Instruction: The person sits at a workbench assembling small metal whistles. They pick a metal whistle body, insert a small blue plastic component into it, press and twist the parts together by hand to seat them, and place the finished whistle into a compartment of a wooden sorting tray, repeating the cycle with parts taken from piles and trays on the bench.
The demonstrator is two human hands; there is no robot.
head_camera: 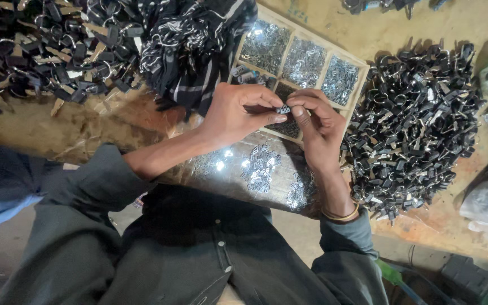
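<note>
A small metal-and-black piece (283,109) is pinched between the fingertips of the left hand (238,116) and the right hand (316,129), both closed on it, thumbs and forefingers pressed together. The piece is held just above the near edge of the wooden compartment tray (362,63), which serves as landmark here. Shiny metal clips are seen in the tray's far compartments; darker bits in the near ones, kind not clear. Right of the tray, a big heap of black strap-and-ring pieces (413,124) is spread on the worn table. Left of the tray, a bundle of black-and-white striped cords (193,45) is piled, and further left a second heap of black ringed pieces (46,51). Nearer than the tray, loose shiny clips (261,166) are scattered on a sheet across the lap. A gold bangle (341,215) is worn on the right wrist.

Step judged: two small parts being fitted or pressed together at the fingertips. Firm, aligned fingertip pressure is judged to be needed; exact joint is too small to tell.
</note>
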